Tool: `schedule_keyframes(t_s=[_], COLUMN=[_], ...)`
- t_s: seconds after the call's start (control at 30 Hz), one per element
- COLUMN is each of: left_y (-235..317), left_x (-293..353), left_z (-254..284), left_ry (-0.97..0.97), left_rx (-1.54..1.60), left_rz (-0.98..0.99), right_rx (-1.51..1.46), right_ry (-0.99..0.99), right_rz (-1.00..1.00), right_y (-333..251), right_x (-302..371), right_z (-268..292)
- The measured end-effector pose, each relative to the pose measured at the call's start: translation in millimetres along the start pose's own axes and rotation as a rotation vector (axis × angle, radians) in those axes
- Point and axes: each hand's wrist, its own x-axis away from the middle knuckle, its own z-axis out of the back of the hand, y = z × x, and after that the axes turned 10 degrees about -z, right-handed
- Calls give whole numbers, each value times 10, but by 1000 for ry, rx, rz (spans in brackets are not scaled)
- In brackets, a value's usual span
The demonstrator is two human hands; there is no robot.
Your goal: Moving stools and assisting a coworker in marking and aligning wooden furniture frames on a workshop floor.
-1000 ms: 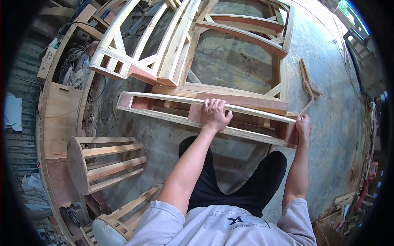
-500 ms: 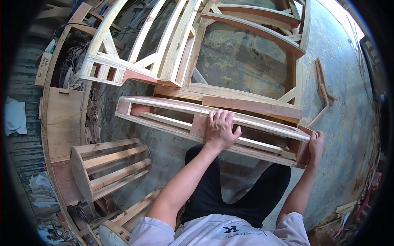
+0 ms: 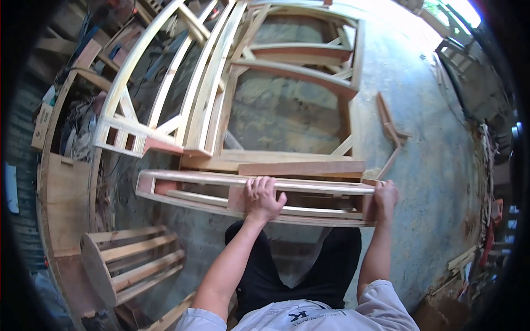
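A long, narrow wooden frame (image 3: 185,199) with slightly bowed rails and short blocks between them lies crosswise before my knees. My left hand (image 3: 264,199) lies over its upper rail near the middle, fingers curled at a short block and thumb spread to the right. At the frame's right end my right hand (image 3: 385,194) is wrapped round the corner; its fingertips are partly hidden. Just beyond it lies a large wooden furniture frame (image 3: 301,164) with curved crosspieces, joined or set against a slatted, rounded section (image 3: 165,138) on the left.
To my lower left lies a slatted wooden drum-shaped piece (image 3: 135,262). A bent wooden strip piece (image 3: 391,129) rests on the concrete floor (image 3: 430,182) at the right. Along the left stands a plywood bench or box (image 3: 69,204) with scraps. Wood offcuts (image 3: 461,262) lie at the lower right.
My view has shifted, so more of the far floor shows. The narrow frame now looks more level across the picture. Both hands keep their places on it.
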Motion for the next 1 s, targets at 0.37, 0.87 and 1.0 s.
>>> schedule_keyframes(t_s=[0.37, 0.87, 1.0], left_y=[77, 81, 88], left_x=[68, 126, 136], left_z=[10, 28, 33], left_ry=[-17, -16, -26], left_rx=[-37, -72, -76], left_rz=[6, 18, 10], right_rx=[-172, -174, -160], right_ry=[-3, -29, -95], right_rz=[25, -4, 7], right_y=[113, 73, 135], right_x=[47, 67, -25], right_z=[76, 100, 52])
